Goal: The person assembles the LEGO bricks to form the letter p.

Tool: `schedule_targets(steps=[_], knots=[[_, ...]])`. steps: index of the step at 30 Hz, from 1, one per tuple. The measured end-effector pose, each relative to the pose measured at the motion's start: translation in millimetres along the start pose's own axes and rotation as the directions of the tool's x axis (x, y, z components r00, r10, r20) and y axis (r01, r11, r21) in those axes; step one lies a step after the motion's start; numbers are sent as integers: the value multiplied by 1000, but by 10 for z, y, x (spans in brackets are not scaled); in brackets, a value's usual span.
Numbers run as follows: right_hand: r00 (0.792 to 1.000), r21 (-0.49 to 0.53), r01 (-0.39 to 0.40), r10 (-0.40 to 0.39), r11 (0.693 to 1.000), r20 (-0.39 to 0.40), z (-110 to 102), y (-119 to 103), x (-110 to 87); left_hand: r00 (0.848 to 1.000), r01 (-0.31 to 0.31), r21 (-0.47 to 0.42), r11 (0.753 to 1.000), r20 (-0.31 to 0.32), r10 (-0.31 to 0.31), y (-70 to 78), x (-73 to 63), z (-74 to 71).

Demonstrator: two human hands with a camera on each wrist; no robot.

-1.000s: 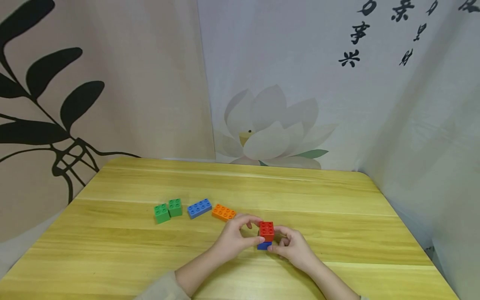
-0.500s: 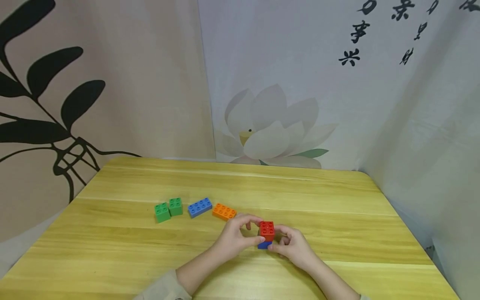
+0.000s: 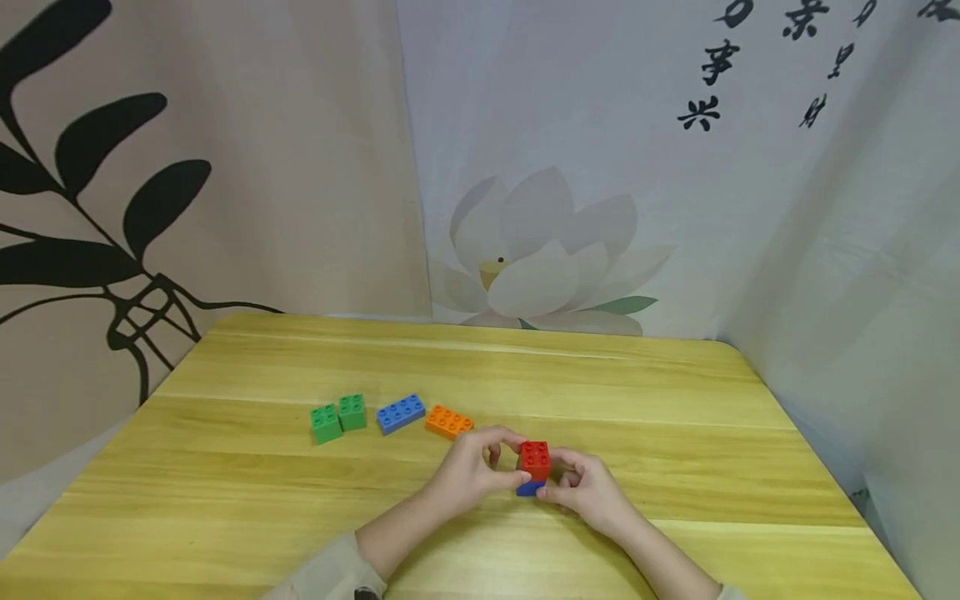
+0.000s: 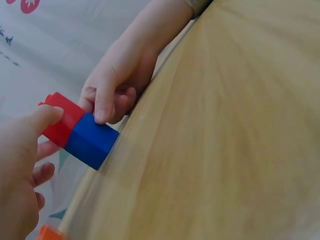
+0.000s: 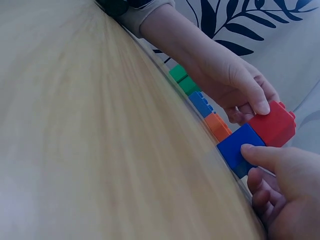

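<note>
Red studded plastic brick [image 3: 535, 461] on a dark blue plastic brick [image 3: 530, 490], a hand to each

Person at a pale wood-grain bench [image 3: 285, 517], stack between the two hands, right of centre in the head view. Red brick uppermost, studs up, its underside touching the blue one. Whether the blue brick's base meets the bench: cannot tell.

Left hand [image 3: 474, 468]: grasping, thumb and finger pinching the red brick; the lower fingers hang off it. Right hand [image 3: 592, 498]: grasping too, thumb laid on the blue brick's side, other fingers bent.

Loose bricks lie in a rough row beyond and to the left of the stack. Nearest the left hand, an orange oblong studded plastic brick [image 3: 447, 422]; just beside it, a lighter blue oblong studded plastic brick [image 3: 401, 414], set askew; farther left, two green square studded plastic bricks [image 3: 326, 424], side by side.

Behind the bench, hanging cloth [image 3: 315, 167] printed with black leaves, a pale lotus and black characters. Light beige sleeve [image 3: 326, 575] on the left arm.
</note>
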State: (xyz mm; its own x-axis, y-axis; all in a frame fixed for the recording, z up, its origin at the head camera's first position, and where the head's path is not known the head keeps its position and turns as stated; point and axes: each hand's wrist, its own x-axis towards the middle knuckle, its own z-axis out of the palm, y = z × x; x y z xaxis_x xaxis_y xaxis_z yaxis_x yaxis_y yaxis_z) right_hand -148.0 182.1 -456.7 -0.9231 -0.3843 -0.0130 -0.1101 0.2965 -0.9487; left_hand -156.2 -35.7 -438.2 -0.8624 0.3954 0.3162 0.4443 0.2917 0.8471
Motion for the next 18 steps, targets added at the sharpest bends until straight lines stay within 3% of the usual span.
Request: schedule_targets(steps=[18], knots=[[1000, -1, 1, -1, 1000, 7, -7, -17, -15, 996, 69, -49, 996, 53, -67, 16, 35, -51]])
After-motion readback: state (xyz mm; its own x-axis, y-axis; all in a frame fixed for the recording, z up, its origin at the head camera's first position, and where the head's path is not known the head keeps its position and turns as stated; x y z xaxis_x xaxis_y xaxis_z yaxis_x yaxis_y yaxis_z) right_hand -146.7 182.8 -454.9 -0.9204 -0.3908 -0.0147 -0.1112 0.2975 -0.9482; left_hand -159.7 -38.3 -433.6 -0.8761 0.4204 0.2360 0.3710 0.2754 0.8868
